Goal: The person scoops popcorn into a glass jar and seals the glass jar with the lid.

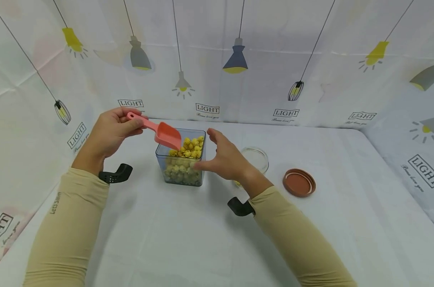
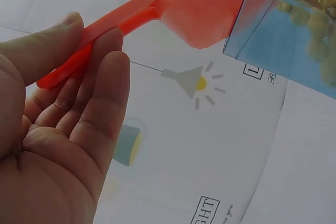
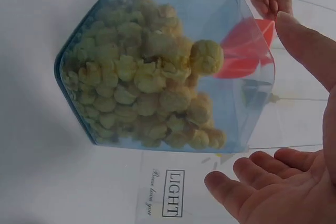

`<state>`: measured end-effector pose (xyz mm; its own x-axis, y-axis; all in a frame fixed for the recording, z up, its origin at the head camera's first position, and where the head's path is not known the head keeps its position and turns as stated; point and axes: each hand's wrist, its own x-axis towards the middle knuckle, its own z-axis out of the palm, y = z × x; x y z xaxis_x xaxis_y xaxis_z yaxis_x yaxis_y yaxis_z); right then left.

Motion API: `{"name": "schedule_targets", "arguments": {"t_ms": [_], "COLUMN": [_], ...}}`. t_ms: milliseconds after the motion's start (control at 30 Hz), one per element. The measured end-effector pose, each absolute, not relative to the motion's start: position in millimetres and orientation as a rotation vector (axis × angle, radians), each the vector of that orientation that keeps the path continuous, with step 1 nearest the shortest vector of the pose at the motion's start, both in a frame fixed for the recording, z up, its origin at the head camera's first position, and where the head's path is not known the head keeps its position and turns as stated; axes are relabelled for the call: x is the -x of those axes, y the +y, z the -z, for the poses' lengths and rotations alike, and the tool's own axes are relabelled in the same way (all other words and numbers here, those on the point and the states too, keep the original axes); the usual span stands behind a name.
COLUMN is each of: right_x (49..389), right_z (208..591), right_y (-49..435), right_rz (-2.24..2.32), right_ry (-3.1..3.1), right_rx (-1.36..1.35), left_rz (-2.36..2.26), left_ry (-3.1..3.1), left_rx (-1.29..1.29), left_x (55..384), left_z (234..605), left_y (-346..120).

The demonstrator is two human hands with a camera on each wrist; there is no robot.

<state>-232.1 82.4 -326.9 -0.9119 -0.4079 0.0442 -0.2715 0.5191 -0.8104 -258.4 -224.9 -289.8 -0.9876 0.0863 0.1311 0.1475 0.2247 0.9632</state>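
Observation:
A pink scoop (image 1: 168,136) is pinched by its handle between the thumb and fingers of my left hand (image 1: 113,129). The scoop's tip dips toward the mouth of a clear bluish square container (image 1: 159,161), over its left side. Yellow popcorn (image 1: 192,148) fills much of that container; the right wrist view shows the popcorn (image 3: 142,87) through the wall. My right hand (image 1: 229,157) is at the container's right side, thumb and fingers spread apart. In the right wrist view its thumb lies close to the rim; whether it touches cannot be told.
A clear round jar (image 1: 257,157) lies behind my right wrist, partly hidden, with a little yellow showing near its base. To its right a brown round lid (image 1: 299,182) rests on the white tabletop (image 1: 188,239). A lamp-print cloth (image 1: 210,48) hangs behind.

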Motion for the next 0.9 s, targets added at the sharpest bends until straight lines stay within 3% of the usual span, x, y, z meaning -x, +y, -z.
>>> {"name": "schedule_targets", "arguments": {"t_ms": [433, 900], "right_x": [237, 241], "right_z": [334, 339], "right_y": [69, 64], "right_rz": [1.318, 1.337], "right_ry": [2.597, 2.599], "right_rx": [0.421, 0.417], "left_rz": [1.491, 1.124], "left_ry": [-2.709, -2.886], "left_rx": [0.242, 0.322], "left_x": [257, 261], "left_z": [272, 262], "left_y": [-203, -180]}}
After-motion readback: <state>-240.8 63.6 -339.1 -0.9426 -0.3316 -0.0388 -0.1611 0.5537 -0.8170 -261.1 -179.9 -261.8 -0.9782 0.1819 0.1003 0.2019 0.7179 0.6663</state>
